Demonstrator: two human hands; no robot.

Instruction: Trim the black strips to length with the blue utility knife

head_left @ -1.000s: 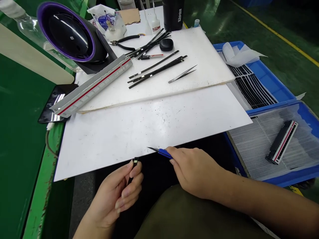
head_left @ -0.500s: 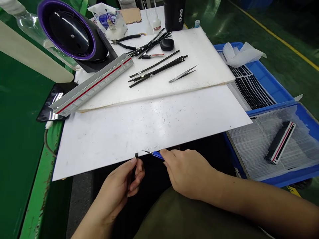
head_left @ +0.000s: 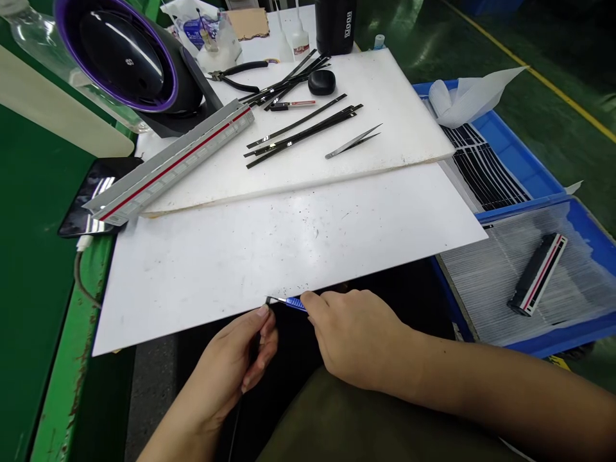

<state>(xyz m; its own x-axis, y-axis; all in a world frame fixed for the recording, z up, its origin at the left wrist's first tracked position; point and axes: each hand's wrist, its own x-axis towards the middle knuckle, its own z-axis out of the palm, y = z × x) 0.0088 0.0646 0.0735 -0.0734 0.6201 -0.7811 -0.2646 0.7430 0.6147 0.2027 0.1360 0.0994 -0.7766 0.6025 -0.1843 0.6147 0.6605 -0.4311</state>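
Observation:
At the near edge of the white board (head_left: pixel 289 237), my left hand (head_left: pixel 240 346) pinches a thin black strip (head_left: pixel 268 300) between thumb and forefinger. Only the strip's short end sticks up; the rest is hidden by the hand. My right hand (head_left: pixel 356 333) is closed around a craft knife (head_left: pixel 294 303) with a blue handle and a slim metal blade. The blade's tip meets the strip end, or lies just in front of it; I cannot tell which. Small dark specks lie on the board just beyond the knife.
Black strips (head_left: pixel 303 133), tweezers (head_left: pixel 353 141), a pen (head_left: pixel 292 105) and cutting pliers (head_left: pixel 235 76) lie on a white foam slab (head_left: pixel 385 96). A long grey ruler-like piece (head_left: pixel 173 167) and a purple-rimmed fan (head_left: pixel 120 58) stand left. Blue trays (head_left: pixel 529 350) flank the right side.
The knife has moved left, bringing its blade from a small gap to the end of the black strip. My left hand has turned slightly, and the view has shifted a little.

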